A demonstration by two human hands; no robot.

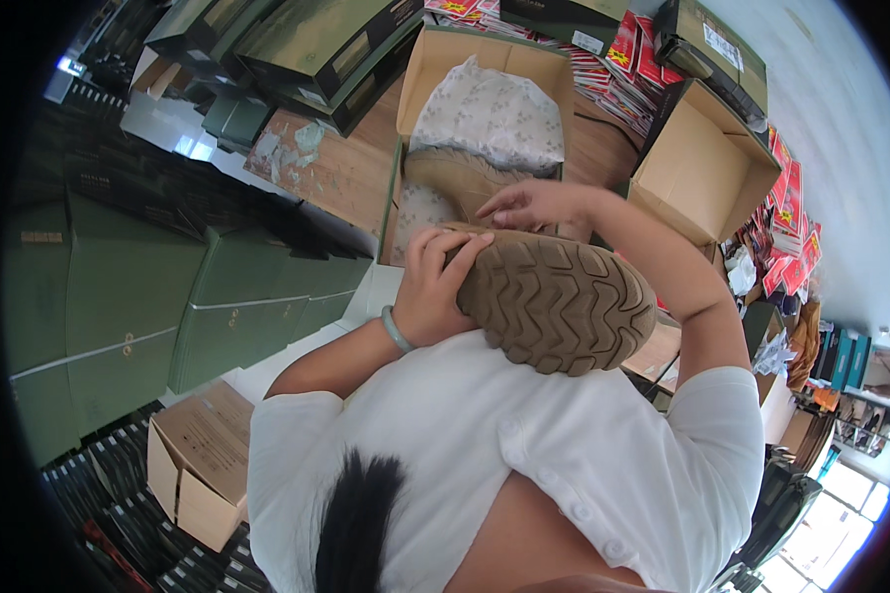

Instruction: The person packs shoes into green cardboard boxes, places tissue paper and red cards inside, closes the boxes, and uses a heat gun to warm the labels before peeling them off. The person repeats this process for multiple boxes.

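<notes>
A tan boot (556, 304) is held in front of my chest, its lugged brown sole turned up towards me. My left hand (441, 278), with a pale bangle at the wrist, grips one end of it. Beyond the sole, my right hand (538, 204) reaches over with bent fingers near the boot's upper edge; the sole hides part of it, and whether it pinches anything is unclear. Just behind lies a second tan boot (452, 174) in an open shoebox (482, 44), against a bulge of patterned tissue paper (497, 104).
An open, empty-looking box part (701, 167) stands on the right of the wooden table (348, 174). Green shoeboxes (319, 44) are stacked at the back left. Red printed packets (793, 207) lie in piles. Strapped green boxes (119, 311) and a carton (200, 452) stand at left.
</notes>
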